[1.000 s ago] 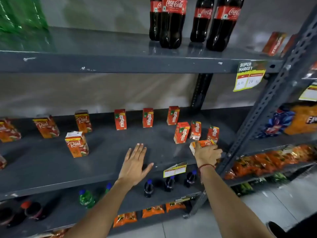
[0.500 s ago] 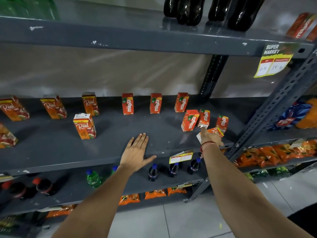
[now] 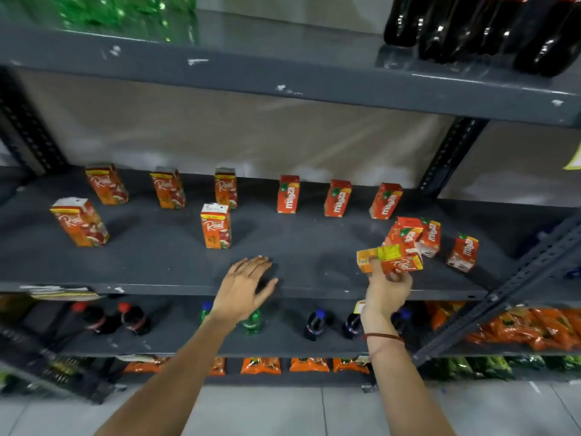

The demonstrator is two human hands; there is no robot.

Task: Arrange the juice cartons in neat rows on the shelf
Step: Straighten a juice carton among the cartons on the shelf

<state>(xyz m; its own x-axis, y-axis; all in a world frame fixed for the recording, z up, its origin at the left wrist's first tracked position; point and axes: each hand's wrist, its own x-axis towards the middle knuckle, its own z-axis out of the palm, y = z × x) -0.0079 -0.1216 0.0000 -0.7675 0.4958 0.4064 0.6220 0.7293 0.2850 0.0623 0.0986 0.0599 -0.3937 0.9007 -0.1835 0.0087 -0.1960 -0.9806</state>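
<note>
- The right hand [image 3: 388,289] is curled around a small orange "Real" juice carton [image 3: 390,259], lifted and tipped on its side just above the front of the dark grey metal shelf [image 3: 157,269], fingers wrapped under it and thumb on its near face.
- The left hand [image 3: 243,284] lies flat and spread, palm down on the shelf's front edge, gripping nothing.
- Along the back stand three upright orange "Real" cartons [image 3: 166,188], spaced apart, and to their right three upright red "Maaza" cartons [image 3: 338,198].
- Nearer the front, one more "Real" carton [image 3: 216,225] stands in the middle and another [image 3: 80,222] stands far left, leaning a little.
- Just behind the held carton, two red "Maaza" cartons [image 3: 418,236] huddle touching each other; a lone "Maaza" carton [image 3: 463,253] stands apart to their right.
- Dark cola bottles [image 3: 471,29] stand on the shelf above, green plastic bottles [image 3: 125,14] at its left.
- Small capped bottles [image 3: 314,324] sit on the shelf below, orange snack packets [image 3: 261,365] under that.
</note>
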